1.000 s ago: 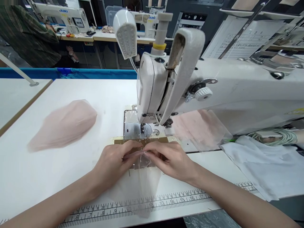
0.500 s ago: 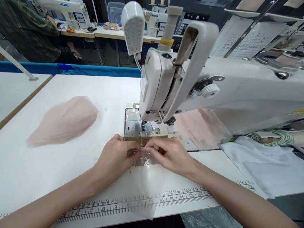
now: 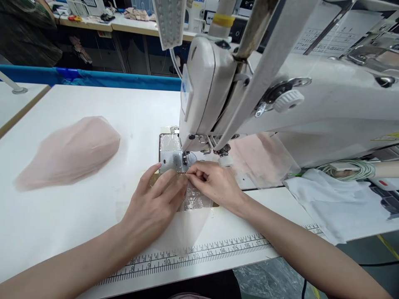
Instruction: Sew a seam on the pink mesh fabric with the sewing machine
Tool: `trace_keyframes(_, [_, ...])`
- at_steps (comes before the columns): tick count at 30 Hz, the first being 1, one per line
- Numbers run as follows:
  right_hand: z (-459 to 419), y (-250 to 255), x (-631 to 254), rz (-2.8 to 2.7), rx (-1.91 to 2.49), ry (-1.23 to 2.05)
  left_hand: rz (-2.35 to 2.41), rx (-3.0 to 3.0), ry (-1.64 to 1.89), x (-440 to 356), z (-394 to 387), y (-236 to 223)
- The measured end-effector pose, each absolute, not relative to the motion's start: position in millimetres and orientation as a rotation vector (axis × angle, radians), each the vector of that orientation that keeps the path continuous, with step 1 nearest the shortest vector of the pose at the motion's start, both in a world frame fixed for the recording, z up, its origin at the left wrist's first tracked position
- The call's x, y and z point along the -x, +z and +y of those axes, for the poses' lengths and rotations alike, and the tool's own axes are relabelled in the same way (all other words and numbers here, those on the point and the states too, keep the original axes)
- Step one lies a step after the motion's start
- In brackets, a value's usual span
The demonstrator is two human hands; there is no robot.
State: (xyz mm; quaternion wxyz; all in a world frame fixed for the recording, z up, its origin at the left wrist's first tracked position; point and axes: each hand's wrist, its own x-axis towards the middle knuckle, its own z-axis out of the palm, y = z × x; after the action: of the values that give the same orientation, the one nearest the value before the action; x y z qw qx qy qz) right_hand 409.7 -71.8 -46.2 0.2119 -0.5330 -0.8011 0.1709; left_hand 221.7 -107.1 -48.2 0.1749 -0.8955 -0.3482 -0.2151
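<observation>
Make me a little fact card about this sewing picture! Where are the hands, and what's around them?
Left hand: the left hand is on the sheer fabric, fingers spread; its grip is partly hidden
Right hand: the right hand pinches the sheer fabric between thumb and finger
Beyond the hands: white sewing machine
Left on the table: pale pink cloth
Right: more pink fabric, and a white cloth
Near edge: printed ruler marks

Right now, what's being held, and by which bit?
The right hand pinches sheer fabric near its far edge; whether the left hand grips too is hidden.
</observation>
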Motion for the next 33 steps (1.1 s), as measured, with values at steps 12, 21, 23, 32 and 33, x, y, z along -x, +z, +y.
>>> trace_keyframes(12, [-85, -43, -423, -2.45, 1.142, -0.404, -1.084, 2.666, -0.578, -225, -98, -44])
trace_keyframes(21, [-86, -49, -421, -2.519, 1.262, -0.393, -1.133, 2.659, -0.523, -227, -101, -43])
trace_keyframes(23, [-85, -49, -422, -2.529, 1.276, -0.405, -1.137, 2.651, -0.529, -227, -99, -44])
trace_keyframes(32, [-81, -48, -421, -2.57, 1.344, -0.438, -1.243, 2.727, -0.496, -225, -93, -46])
trace_keyframes(33, [-81, -47, -420, -2.568, 1.347, -0.443, -1.234, 2.731, -0.513, -225, -93, -46])
